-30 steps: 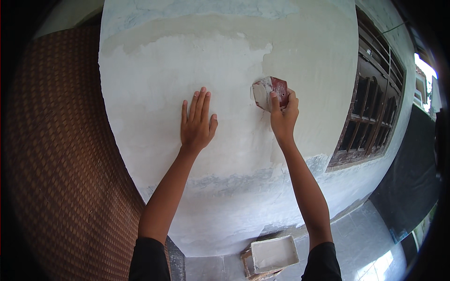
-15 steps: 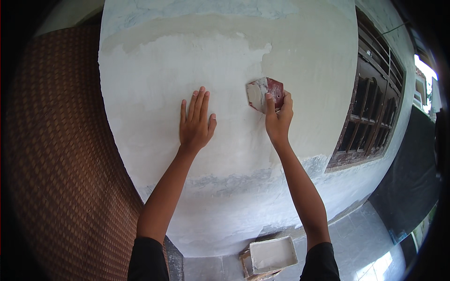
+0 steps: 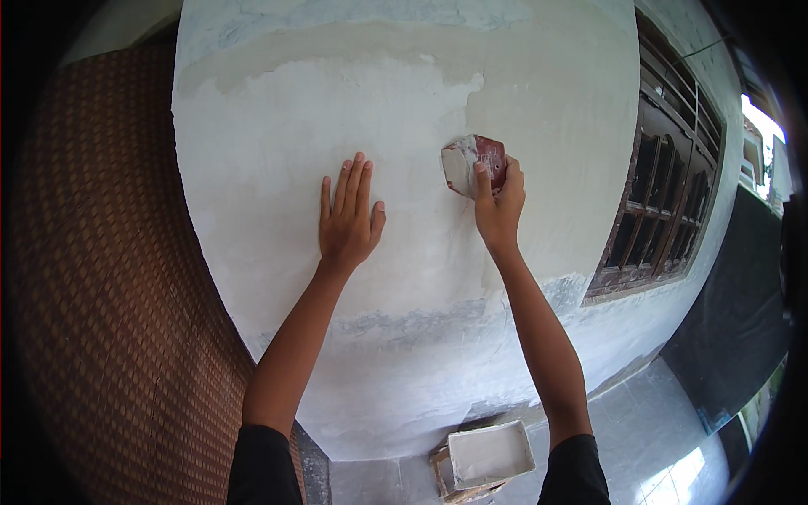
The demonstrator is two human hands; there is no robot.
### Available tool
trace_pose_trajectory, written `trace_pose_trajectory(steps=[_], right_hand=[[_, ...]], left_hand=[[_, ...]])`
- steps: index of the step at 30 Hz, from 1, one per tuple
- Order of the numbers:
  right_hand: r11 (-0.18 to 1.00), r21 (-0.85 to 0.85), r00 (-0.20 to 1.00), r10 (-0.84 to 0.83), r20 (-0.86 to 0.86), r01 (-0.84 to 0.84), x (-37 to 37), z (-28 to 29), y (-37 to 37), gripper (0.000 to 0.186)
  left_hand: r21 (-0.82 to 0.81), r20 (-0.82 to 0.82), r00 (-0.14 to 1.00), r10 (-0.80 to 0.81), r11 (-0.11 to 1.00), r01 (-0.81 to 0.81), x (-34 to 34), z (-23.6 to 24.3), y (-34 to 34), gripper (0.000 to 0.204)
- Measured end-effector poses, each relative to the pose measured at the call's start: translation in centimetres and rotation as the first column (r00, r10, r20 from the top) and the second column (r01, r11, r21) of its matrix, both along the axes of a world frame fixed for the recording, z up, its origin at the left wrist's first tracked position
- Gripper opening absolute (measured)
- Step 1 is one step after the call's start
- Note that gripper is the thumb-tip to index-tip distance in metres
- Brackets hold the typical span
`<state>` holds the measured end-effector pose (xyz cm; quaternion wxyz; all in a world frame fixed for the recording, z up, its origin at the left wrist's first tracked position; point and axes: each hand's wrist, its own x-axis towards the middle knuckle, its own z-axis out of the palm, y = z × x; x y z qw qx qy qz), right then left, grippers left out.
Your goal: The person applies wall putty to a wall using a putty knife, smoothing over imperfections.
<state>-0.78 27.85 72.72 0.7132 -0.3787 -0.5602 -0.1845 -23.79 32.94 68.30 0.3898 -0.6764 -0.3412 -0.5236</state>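
Note:
My left hand (image 3: pixel 348 220) lies flat against the patchy white wall (image 3: pixel 404 244), its fingers stretched upward and the thumb apart. To the right of it, my right hand (image 3: pixel 501 202) grips a dark red putty scraper (image 3: pixel 491 156), thumb on the near face and fingers round its right edge. Pale filler is smeared over the left part of the scraper, which is up at the wall surface. Around it the wall shows a whiter coat on the left and a greyish-cream coat on the right, with a ragged border above.
A rectangular tub of pale filler (image 3: pixel 491 454) stands low by the wall's foot, on a box on the grey tiled floor (image 3: pixel 627 421). A brown woven panel (image 3: pixel 126 269) borders the wall at left. On the right are a brown wooden window (image 3: pixel 661 185) and a dark sheet (image 3: pixel 732 303).
Both hands keep nearly the same place on the wall. The scraper has shifted very slightly, and the whole view has moved a little.

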Motion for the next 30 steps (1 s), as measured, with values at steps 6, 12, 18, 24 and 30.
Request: trace_pose_trajectory(steps=[6, 12, 18, 24, 30], right_hand=[[0.977, 0.069, 0.924, 0.212, -0.318, -0.201, 1.5, 0.9, -0.2, 0.035], [0.975, 0.051, 0.958, 0.224, -0.177, -0.218, 0.5, 0.2, -0.2, 0.037], [0.983, 0.003, 0.956, 0.18, -0.23, -0.184, 0.4, 0.2, 0.4, 0.04], [0.974, 0.011, 0.949, 0.222, -0.224, -0.226, 0.7, -0.5, -0.1, 0.038], [0.973, 0.036, 0.947, 0.228, -0.228, -0.226, 0.8, -0.4, -0.5, 0.037]], left_hand=[[0.012, -0.008, 1.0, 0.023, 1.0, -0.023, -0.1, -0.1, 0.2, 0.064], [0.04, -0.017, 1.0, 0.023, 0.999, -0.022, 0.0, 0.0, 0.2, 0.063], [0.018, -0.016, 1.0, 0.025, 1.0, -0.024, -0.1, -0.2, 0.0, 0.063], [0.039, -0.014, 1.0, 0.009, 0.999, -0.008, -0.1, 0.0, -0.1, 0.064], [0.033, -0.009, 1.0, 0.012, 0.999, -0.011, -0.1, -0.2, 0.1, 0.065]])
